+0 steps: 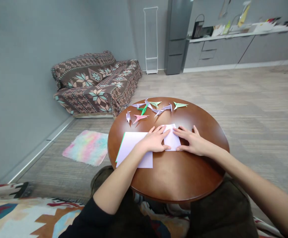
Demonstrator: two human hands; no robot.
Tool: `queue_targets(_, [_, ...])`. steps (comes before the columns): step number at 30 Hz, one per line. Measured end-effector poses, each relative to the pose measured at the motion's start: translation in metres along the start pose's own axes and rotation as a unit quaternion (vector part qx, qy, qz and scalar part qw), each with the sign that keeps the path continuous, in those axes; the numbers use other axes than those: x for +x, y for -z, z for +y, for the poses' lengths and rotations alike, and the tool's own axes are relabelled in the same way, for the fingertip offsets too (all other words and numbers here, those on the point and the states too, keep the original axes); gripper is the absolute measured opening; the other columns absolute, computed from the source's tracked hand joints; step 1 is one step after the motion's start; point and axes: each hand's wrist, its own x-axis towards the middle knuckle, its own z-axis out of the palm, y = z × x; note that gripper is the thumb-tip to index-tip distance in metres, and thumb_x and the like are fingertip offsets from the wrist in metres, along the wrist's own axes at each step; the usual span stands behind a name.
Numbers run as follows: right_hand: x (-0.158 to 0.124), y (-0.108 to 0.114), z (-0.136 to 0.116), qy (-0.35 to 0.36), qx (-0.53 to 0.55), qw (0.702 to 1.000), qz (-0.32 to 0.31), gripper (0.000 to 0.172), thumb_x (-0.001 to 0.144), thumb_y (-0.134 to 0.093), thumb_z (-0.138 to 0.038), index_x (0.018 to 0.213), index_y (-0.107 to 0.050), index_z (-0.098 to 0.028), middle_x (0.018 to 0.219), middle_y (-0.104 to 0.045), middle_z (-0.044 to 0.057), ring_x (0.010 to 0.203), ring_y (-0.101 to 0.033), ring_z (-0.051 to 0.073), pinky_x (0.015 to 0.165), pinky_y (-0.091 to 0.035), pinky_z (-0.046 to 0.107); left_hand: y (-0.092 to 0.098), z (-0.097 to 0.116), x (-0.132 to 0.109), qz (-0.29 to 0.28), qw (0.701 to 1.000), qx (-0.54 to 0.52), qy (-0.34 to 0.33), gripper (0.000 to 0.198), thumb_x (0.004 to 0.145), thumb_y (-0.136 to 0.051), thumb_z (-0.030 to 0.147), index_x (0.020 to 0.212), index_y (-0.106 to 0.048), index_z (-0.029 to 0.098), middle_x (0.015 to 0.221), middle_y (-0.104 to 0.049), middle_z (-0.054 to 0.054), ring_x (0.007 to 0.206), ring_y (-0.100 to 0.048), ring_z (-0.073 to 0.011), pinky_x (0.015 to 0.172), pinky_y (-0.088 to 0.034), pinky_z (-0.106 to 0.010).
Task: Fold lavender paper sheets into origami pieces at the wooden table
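A small pale lilac sheet of folded paper [171,138] lies on the round brown table [176,178]. My left hand [155,139] rests along its left side, fingers stretched out and thumb on the lower left part. From the other side my right hand [192,141] touches the right edge, its fingers spread apart and its thumb near the lower right corner. Neither hand is closed around the paper. Under my left wrist lies a stack of square paper sheets [134,148], lilac on top with a green edge showing at the left.
Several folded paper cranes stand at the table's far side, among them a pink one [140,118], a dark green one [143,109] and a light green one [180,105]. A covered sofa [96,82], a fluffy rug [87,147] and a kitchen counter [223,49] are beyond.
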Motion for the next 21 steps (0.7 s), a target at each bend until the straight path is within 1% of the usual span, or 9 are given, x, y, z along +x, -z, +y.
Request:
queue_targets(3, [-0.004,-0.001,-0.002,-0.005,0.003,1.000,-0.003,0.089,0.093,-0.060,-0.065,0.165,-0.031,-0.022,0.170,-0.029,0.020,0.159,-0.022,0.043,0.117,-0.006,0.082,0.000,0.000,0.000,-0.002,1.000,0.000,0.002,0.094,0.090,-0.058,0.062,0.166,-0.022,0.020,0.175,-0.014,-0.016,0.163,-0.010,-0.0314,0.130,-0.011,-0.055])
queue_targets(5, [-0.007,-0.003,-0.003,0.000,0.004,1.000,0.004,0.086,0.095,-0.058,-0.064,0.165,-0.031,-0.021,0.169,-0.029,0.022,0.158,-0.024,0.043,0.116,-0.008,0.083,-0.001,0.000,0.000,0.002,1.000,0.002,0.005,0.093,0.090,-0.058,0.063,0.165,-0.024,0.020,0.175,-0.015,-0.016,0.163,-0.011,-0.0311,0.130,-0.011,-0.055])
queue_targets(7, [-0.011,-0.006,-0.004,0.014,-0.003,1.000,0.017,0.079,0.098,-0.055,-0.060,0.164,-0.034,-0.021,0.167,-0.033,0.022,0.157,-0.028,0.042,0.115,-0.008,0.083,-0.003,0.001,-0.001,0.015,1.000,0.004,0.004,0.093,0.090,-0.057,0.066,0.165,-0.026,0.020,0.174,-0.018,-0.017,0.163,-0.014,-0.0308,0.130,-0.012,-0.055])
queue_targets(9, [-0.014,-0.009,-0.007,0.031,-0.021,0.999,0.036,0.068,0.102,-0.052,-0.053,0.161,-0.040,-0.021,0.164,-0.042,0.021,0.155,-0.033,0.042,0.115,-0.005,0.085,-0.005,0.001,-0.001,0.029,1.000,0.004,0.000,0.093,0.089,-0.056,0.070,0.164,-0.029,0.020,0.174,-0.021,-0.017,0.162,-0.016,-0.0307,0.129,-0.014,-0.055])
queue_targets(11, [-0.017,-0.011,-0.011,0.039,-0.044,0.997,0.059,0.057,0.105,-0.049,-0.045,0.155,-0.048,-0.020,0.159,-0.049,0.020,0.152,-0.039,0.041,0.114,-0.003,0.085,-0.006,0.002,-0.001,0.045,0.999,0.001,0.001,0.087,0.092,-0.052,0.070,0.162,-0.033,0.021,0.173,-0.024,-0.017,0.162,-0.018,-0.0298,0.129,-0.016,-0.055])
queue_targets(14, [-0.021,-0.012,-0.020,0.038,-0.073,0.993,0.082,0.043,0.106,-0.044,-0.031,0.145,-0.058,-0.019,0.152,-0.059,0.018,0.146,-0.049,0.039,0.113,-0.002,0.086,-0.008,0.004,-0.001,0.069,0.998,0.000,0.013,0.078,0.095,-0.049,0.066,0.159,-0.040,0.022,0.171,-0.029,-0.016,0.160,-0.024,-0.0291,0.128,-0.020,-0.054])
queue_targets(16, [-0.021,-0.012,-0.026,0.037,-0.090,0.991,0.095,0.037,0.106,-0.041,-0.022,0.134,-0.065,-0.020,0.142,-0.069,0.015,0.139,-0.057,0.036,0.113,-0.001,0.085,-0.009,0.005,0.000,0.077,0.997,0.001,0.017,0.078,0.093,-0.053,0.066,0.157,-0.043,0.021,0.170,-0.032,-0.017,0.159,-0.026,-0.0294,0.128,-0.022,-0.054])
queue_targets(19, [-0.018,-0.014,-0.035,0.016,-0.122,0.986,0.116,0.037,0.103,-0.040,-0.012,0.113,-0.074,-0.021,0.126,-0.078,0.012,0.122,-0.068,0.032,0.117,-0.003,0.080,-0.010,0.005,0.001,0.077,0.997,-0.002,0.019,0.080,0.091,-0.056,0.067,0.155,-0.044,0.021,0.170,-0.032,-0.017,0.159,-0.027,-0.0293,0.128,-0.021,-0.055])
queue_targets(21, [-0.015,-0.015,-0.042,-0.010,-0.146,0.982,0.119,0.038,0.101,-0.040,-0.007,0.103,-0.076,-0.019,0.122,-0.079,0.013,0.115,-0.069,0.031,0.118,-0.007,0.077,-0.011,0.005,0.002,0.076,0.997,-0.003,0.023,0.080,0.091,-0.056,0.068,0.155,-0.043,0.022,0.171,-0.031,-0.016,0.160,-0.025,-0.0294,0.128,-0.020,-0.056])
